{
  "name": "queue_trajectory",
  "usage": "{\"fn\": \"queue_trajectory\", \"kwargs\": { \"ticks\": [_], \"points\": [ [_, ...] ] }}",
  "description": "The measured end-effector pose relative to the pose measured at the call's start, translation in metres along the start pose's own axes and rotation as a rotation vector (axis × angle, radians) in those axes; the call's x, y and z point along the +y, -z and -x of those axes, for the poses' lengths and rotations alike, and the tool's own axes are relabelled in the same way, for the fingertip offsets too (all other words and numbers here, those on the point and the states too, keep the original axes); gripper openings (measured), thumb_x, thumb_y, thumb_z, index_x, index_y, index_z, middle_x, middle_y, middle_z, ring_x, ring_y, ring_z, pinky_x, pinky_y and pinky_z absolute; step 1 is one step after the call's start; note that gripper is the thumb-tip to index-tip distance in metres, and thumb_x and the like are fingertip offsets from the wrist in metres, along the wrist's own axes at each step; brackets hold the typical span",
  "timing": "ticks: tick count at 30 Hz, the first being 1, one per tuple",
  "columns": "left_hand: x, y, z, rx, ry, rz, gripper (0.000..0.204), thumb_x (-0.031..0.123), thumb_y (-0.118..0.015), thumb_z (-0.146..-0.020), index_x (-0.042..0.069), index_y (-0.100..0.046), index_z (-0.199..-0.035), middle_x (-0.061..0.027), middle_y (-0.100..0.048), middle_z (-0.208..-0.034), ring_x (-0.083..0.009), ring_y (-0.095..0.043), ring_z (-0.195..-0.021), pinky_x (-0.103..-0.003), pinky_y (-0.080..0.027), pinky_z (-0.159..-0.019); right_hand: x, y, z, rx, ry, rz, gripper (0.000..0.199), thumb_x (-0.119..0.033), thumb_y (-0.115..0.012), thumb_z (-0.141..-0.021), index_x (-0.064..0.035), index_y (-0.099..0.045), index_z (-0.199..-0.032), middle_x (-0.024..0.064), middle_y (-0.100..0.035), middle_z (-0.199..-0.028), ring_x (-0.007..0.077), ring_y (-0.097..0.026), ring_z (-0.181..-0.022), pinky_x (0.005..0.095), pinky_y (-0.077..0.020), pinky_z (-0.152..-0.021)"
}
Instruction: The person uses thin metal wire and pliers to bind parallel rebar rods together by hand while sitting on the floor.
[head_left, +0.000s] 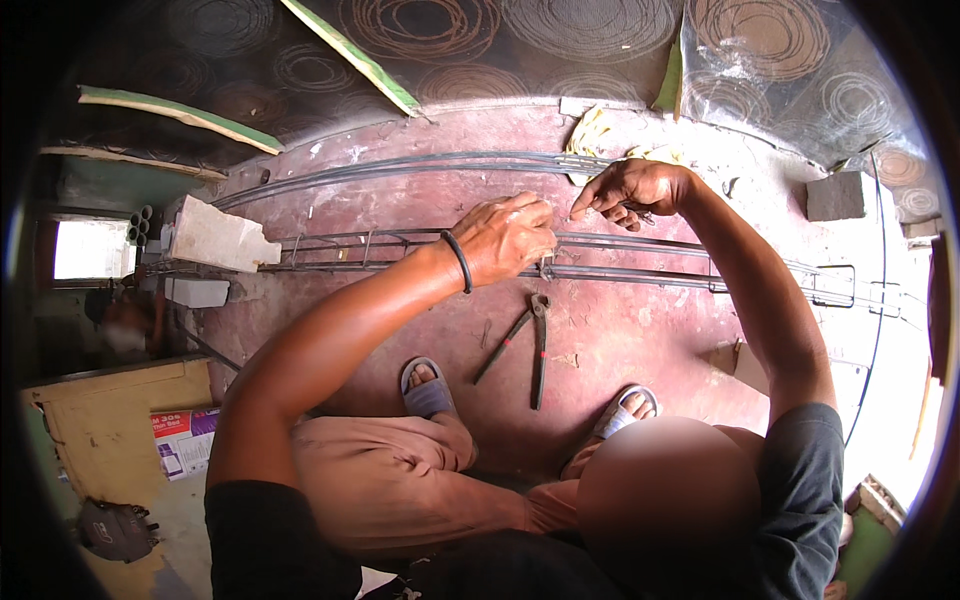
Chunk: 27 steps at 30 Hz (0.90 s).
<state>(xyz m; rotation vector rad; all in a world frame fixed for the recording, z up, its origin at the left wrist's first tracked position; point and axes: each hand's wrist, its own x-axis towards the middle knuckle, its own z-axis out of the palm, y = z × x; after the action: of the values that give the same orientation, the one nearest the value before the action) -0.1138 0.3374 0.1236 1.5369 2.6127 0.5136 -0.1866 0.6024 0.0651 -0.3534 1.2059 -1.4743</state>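
Worn red floor (600,345) carries a steel-bar frame (635,275) across the middle, its long axis running nine to three o'clock. Left hand (505,238) bunches at it, its grip impossible to tell from here; right hand (632,190), at two, curls around thin dark wire (648,216). Toward eight lies a lettered red-white-purple packet (185,440).

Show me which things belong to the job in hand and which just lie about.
Likely the job's:
long, dark metal-rod frame by the left hand
open metal pincers, red-banded black handles

Apparently lying about:
rough grey rectangular block
red, white and purple package
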Motion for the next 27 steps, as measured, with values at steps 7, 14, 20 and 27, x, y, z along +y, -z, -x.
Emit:
{"fn": "queue_trajectory", "kwargs": {
  "ticks": [7,14,20,27],
  "points": [
    [0.009,0.001,0.004,0.014,-0.123,0.151,0.022,0.018,-0.075,-0.075,0.008,-0.070,-0.093,-0.0074,-0.058,-0.091,-0.0262,-0.058,-0.091,-0.039,-0.051,-0.077,0.006,-0.001,-0.001,0.095,-0.102,0.014,0.024,-0.011,-0.058,-0.090,0.0013,-0.065,-0.110,-0.0046,-0.035,-0.060,0.0085,-0.033,-0.054,0.0241,-0.0298,-0.050],
    [0.005,-0.005,0.005,0.022,-0.126,0.179,0.018,0.018,-0.075,-0.075,0.008,-0.073,-0.090,-0.0077,-0.060,-0.089,-0.0252,-0.059,-0.088,-0.036,-0.051,-0.078,0.006,-0.015,0.000,0.149,-0.084,0.062,0.027,-0.012,-0.062,-0.087,0.0016,-0.065,-0.111,-0.0051,-0.036,-0.064,0.0082,-0.033,-0.057,0.0232,-0.0284,-0.051],
    [-0.013,-0.021,0.013,0.251,0.312,0.756,0.016,0.017,-0.067,-0.088,0.002,-0.071,-0.088,-0.0028,-0.065,-0.085,-0.0112,-0.060,-0.084,-0.029,-0.049,-0.074,-0.002,-0.025,0.000,0.344,0.026,0.429,0.033,-0.021,-0.061,-0.077,-0.0027,-0.071,-0.102,0.0047,-0.063,-0.082,0.0143,-0.051,-0.062,0.0314,-0.0441,-0.054],
    [0.001,0.003,0.000,0.210,0.582,0.817,0.020,0.019,-0.068,-0.087,0.002,-0.068,-0.077,0.0003,-0.058,-0.064,-0.0065,-0.046,-0.062,-0.026,-0.040,-0.058,-0.022,-0.058,-0.017,0.472,0.202,0.788,0.027,-0.019,-0.059,-0.084,0.0023,-0.069,-0.096,0.0051,-0.057,-0.067,0.0135,-0.052,-0.054,0.0290,-0.0428,-0.050]
  ]
}}
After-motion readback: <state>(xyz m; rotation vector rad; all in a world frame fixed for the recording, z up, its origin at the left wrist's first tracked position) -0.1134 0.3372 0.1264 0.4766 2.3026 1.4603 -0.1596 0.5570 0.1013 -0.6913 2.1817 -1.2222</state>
